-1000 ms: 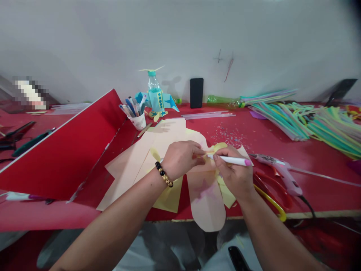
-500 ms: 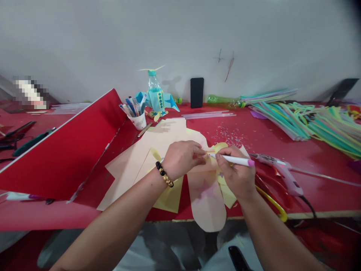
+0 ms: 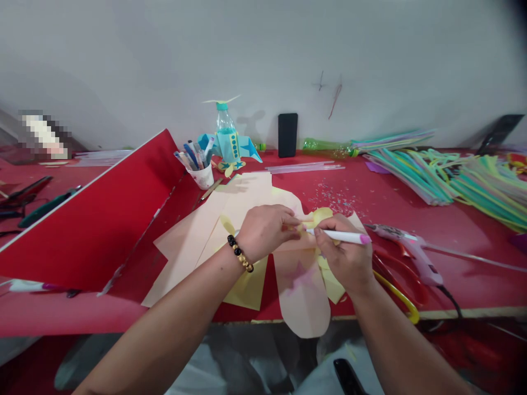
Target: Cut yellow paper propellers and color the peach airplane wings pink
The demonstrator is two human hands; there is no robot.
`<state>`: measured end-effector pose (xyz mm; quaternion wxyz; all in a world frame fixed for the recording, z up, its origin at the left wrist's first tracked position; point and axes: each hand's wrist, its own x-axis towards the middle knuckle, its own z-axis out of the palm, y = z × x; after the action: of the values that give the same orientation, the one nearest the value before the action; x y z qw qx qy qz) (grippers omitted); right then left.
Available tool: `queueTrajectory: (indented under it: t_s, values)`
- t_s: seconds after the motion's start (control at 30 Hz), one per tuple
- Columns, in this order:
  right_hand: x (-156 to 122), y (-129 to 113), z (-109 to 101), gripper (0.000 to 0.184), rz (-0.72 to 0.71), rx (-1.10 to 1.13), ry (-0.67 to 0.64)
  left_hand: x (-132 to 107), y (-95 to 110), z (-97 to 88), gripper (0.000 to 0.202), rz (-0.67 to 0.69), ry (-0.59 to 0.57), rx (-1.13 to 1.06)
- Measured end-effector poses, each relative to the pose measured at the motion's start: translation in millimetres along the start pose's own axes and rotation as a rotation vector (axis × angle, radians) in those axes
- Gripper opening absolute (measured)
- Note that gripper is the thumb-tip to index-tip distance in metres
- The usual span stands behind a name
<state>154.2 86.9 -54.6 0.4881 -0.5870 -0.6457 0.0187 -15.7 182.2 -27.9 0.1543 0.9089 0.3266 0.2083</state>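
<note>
My right hand [image 3: 348,252] grips a white marker [image 3: 341,236] with a pink end, its tip pointing left toward my left fingers. My left hand [image 3: 267,230] is closed, thumb and fingers pinching a small yellow paper piece [image 3: 307,225] that they mostly cover. Beneath both hands lies peach paper [image 3: 307,312] with a rounded end and a faint purple star mark, reaching past the table's front edge. Yellow paper cutouts [image 3: 323,215] lie close to my right hand. Larger peach sheets [image 3: 247,192] spread under my left forearm, with a yellow sheet [image 3: 251,291] among them.
A pink glue gun [image 3: 415,249] and red-handled scissors [image 3: 395,274] lie right of my right hand. Behind stand a cup of pens [image 3: 201,176], a decorated bottle [image 3: 225,137] and a black phone [image 3: 287,135]. A red board [image 3: 123,208] leans at left; coloured strips [image 3: 420,175] pile at right.
The marker and my right fingers have shifted very slightly, the marker tip staying by my left fingertips. My left hand stays in place.
</note>
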Motion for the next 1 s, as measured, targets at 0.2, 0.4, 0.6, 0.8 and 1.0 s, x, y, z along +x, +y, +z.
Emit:
queueTrajectory:
  t_s: [0.2,0.4,0.6,0.8,1.0]
  values:
    - [1.9,-3.2,-0.2,0.011,-0.052,0.012,-0.019,-0.1,-1.2,0.8,0.013,0.018,0.005,-0.005]
    - [0.6,-1.2,0.3,0.011,0.044,0.040,0.078,0.2,-0.4,0.8,0.015,0.004,-0.001,0.003]
    - [1.0,1.8,-0.4,0.011,0.131,0.037,0.191,-0.5,-0.5,0.8,0.015,0.011,0.000,-0.010]
    - [1.1,3.5,1.7,0.010,0.108,0.028,0.148,-0.9,-1.2,1.0,0.016,0.005,-0.001,-0.001]
    - [1.3,4.2,0.9,0.010,0.094,0.010,0.113,-0.7,-0.5,0.3,0.015,0.011,-0.003,0.004]
